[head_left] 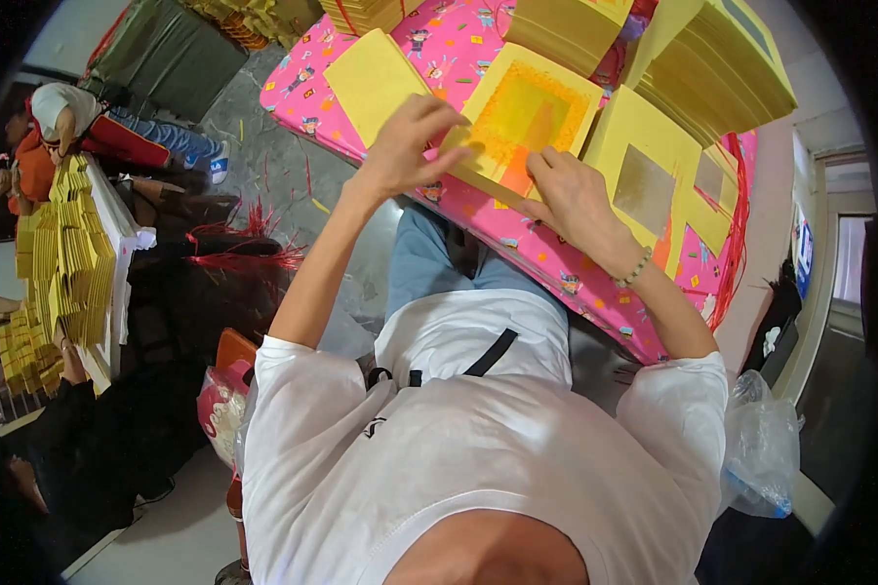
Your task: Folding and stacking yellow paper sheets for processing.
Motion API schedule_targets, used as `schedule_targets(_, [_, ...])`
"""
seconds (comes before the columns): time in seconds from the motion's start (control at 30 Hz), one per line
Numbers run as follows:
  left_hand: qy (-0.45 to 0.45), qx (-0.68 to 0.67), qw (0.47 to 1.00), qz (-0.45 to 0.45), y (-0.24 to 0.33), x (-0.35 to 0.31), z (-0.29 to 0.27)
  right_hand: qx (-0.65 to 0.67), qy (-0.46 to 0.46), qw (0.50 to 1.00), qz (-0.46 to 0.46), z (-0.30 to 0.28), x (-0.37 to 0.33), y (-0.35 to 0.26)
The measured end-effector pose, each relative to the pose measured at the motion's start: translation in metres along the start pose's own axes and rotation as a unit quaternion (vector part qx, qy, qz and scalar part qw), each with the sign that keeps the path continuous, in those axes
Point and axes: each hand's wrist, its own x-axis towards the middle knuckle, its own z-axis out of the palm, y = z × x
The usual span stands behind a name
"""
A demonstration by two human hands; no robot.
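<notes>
A stack of yellow paper sheets (pixel 587 115) lies in front of me, its top sheet printed with an orange border round a gold-toned middle. Over its near left corner is my left hand (pixel 412 146), thumb and fingers apart, holding nothing. My right hand (pixel 578 200), with a beaded bracelet (pixel 634 268) on the wrist, is at the stack's near edge. Its curled fingers grip an orange paper strip (pixel 515 172) that lies against the sheet. How the fingertips meet the strip is partly hidden.
A pink patterned cloth (pixel 307 83) covers the table. Plain yellow paper (pixel 376 83) lies left of the stack; yellow sheets with silver squares (pixel 644 190) and a tall yellow pile (pixel 717 83) stand right. Red strings (pixel 735 258) hang there. At far left, people work beside a table of folded yellow paper (pixel 68 263).
</notes>
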Motion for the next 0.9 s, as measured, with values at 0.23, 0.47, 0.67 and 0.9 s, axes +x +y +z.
schedule_targets(0.23, [-0.164, 0.009, 0.985, 0.053, 0.009, -0.005, 0.016, 0.074, -0.037, 0.996, 0.037, -0.009, 0.003, 0.009])
schedule_targets(0.47, [-0.147, -0.025, 0.989, 0.012, 0.008, -0.004, 0.017, 0.108, -0.073, 0.989, 0.066, -0.007, 0.006, 0.020])
schedule_targets(0.67, [-0.149, -0.025, 0.988, 0.002, 0.007, -0.003, 0.018, 0.128, -0.072, 0.986, 0.079, -0.009, 0.009, 0.021])
schedule_targets(0.9, [-0.161, -0.027, 0.987, -0.009, 0.006, -0.002, 0.017, 0.123, -0.086, 0.985, 0.086, -0.011, 0.012, 0.022])
